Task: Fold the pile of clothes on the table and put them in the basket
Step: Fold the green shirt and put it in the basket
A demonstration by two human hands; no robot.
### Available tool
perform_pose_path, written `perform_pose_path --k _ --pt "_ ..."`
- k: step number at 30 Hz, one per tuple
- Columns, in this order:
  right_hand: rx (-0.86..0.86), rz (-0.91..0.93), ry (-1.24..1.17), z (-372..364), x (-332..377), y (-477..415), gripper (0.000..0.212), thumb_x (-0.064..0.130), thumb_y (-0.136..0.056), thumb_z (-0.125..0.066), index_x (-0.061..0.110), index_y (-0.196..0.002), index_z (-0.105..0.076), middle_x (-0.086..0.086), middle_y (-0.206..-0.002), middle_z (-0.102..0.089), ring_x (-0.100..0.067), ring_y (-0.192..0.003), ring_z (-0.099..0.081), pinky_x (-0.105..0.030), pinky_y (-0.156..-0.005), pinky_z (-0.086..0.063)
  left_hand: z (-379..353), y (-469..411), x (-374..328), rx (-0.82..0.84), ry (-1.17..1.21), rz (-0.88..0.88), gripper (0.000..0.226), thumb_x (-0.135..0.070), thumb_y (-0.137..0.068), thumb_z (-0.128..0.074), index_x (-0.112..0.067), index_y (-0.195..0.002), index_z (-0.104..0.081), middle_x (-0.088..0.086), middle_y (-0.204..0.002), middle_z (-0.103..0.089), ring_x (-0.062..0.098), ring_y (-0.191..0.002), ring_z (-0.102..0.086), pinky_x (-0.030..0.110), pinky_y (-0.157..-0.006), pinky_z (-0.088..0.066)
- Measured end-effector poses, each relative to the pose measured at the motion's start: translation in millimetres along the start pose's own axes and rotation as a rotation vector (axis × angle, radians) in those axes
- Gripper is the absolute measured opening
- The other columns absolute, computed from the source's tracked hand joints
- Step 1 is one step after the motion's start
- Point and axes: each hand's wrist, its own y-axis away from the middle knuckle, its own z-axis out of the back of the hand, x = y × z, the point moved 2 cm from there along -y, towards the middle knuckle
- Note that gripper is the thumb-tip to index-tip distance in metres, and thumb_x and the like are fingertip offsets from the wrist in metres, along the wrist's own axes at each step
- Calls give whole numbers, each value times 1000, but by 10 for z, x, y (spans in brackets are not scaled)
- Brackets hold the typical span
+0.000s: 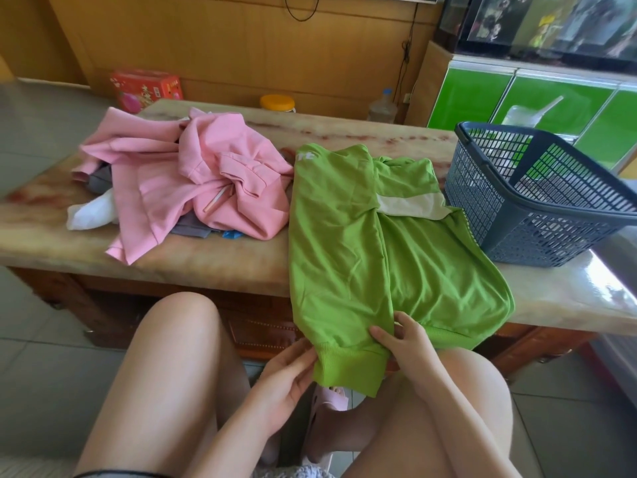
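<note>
A green sweatshirt point(348, 236) lies spread on the marble table point(213, 260), its ribbed hem hanging over the near edge. My left hand point(289, 370) holds the left corner of that hem. My right hand point(403, 339) pinches the hem on the right, fingers on top of the fabric. Left of the sweatshirt sits the pile of clothes point(186, 181), mostly a crumpled pink garment with grey, white and blue pieces under it. A dark blue plastic basket point(537, 198) stands at the table's right end, touching the sweatshirt's far right side.
A red box point(146, 88), a yellow-lidded jar point(277, 103) and a clear bottle point(382, 106) stand behind the table's far edge. A green cabinet point(537, 101) is at the back right. My bare knees are below the table's near edge.
</note>
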Motion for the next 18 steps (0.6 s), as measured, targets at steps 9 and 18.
perform_pose_path --k 9,18 --pt "-93 61 -4 57 31 23 15 8 -85 -67 9 -98 -60 -11 -92 -72 -27 -82 -69 -41 -59 -57 249 223 -53 -28 -232 -201 70 -18 -48 -83 -8 -114 -62 7 -92 -72 2 -54 -55 11 -52 -43" --pt "-109 47 280 1 -13 -9 40 18 -77 -77 13 -107 -51 -6 -97 -68 -21 -80 -67 -33 -56 -55 331 174 132 -308 -558 -333 30 5 -88 -51 -17 -104 -63 4 -82 -69 15 -77 -64 14 -63 -48"
